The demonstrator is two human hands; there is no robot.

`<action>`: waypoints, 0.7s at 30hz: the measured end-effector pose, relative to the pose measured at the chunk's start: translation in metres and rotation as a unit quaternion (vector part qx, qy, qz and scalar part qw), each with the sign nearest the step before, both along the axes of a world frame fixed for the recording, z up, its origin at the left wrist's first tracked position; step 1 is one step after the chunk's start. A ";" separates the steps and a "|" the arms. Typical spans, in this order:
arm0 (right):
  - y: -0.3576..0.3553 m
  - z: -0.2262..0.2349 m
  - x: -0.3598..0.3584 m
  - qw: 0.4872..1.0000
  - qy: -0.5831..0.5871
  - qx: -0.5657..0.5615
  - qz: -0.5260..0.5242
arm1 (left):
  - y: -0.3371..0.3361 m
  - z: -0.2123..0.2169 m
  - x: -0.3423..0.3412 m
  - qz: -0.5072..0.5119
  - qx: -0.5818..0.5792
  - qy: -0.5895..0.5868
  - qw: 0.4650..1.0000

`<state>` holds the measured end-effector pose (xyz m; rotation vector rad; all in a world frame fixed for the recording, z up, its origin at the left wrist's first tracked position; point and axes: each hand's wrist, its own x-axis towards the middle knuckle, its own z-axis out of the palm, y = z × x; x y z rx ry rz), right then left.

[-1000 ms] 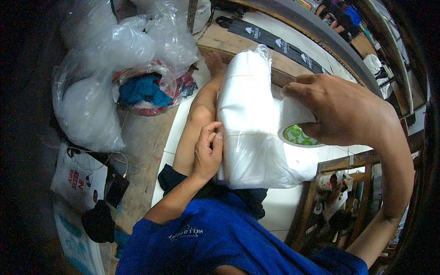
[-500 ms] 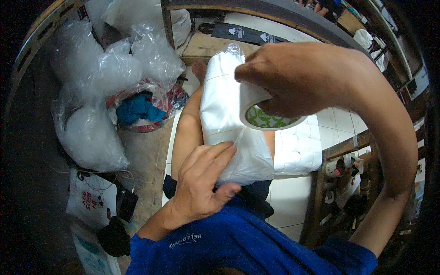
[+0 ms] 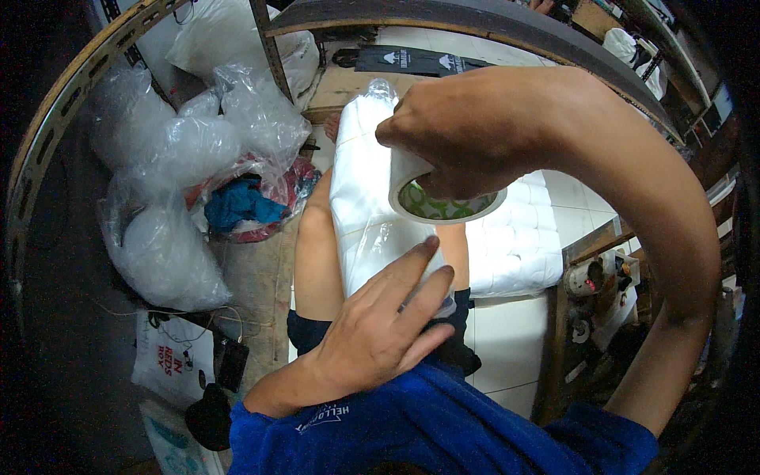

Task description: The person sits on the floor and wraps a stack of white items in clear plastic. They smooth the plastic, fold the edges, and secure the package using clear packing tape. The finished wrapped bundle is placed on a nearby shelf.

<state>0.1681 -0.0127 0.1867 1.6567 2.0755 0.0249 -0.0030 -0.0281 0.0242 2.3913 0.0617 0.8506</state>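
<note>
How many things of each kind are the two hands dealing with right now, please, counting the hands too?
Hands: 2, left hand flat on the package, right hand gripping the tape
Tape rolls: 1, tape roll
Plastic-wrapped white packages: 1, package lying on the lap
Total: 4

Left hand (image 3: 380, 328) flat, fingers spread forward, right hand (image 3: 467, 131) raised, grip curled closed, elbow bent

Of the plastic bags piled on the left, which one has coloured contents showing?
The bag nearest the knee: it shows blue cloth with red around it. The other bags look clear or whitish throughout.
</note>
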 end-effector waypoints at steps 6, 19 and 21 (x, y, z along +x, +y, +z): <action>0.000 0.003 -0.004 1.000 -0.003 -0.001 0.006 | -0.007 0.011 0.003 0.093 0.131 0.019 0.987; -0.002 -0.002 0.001 1.000 -0.003 0.012 0.018 | 0.016 0.044 -0.010 -0.087 0.213 0.070 0.971; -0.002 -0.001 0.000 1.000 -0.002 0.010 0.001 | 0.019 0.048 -0.012 -0.103 0.221 0.090 0.966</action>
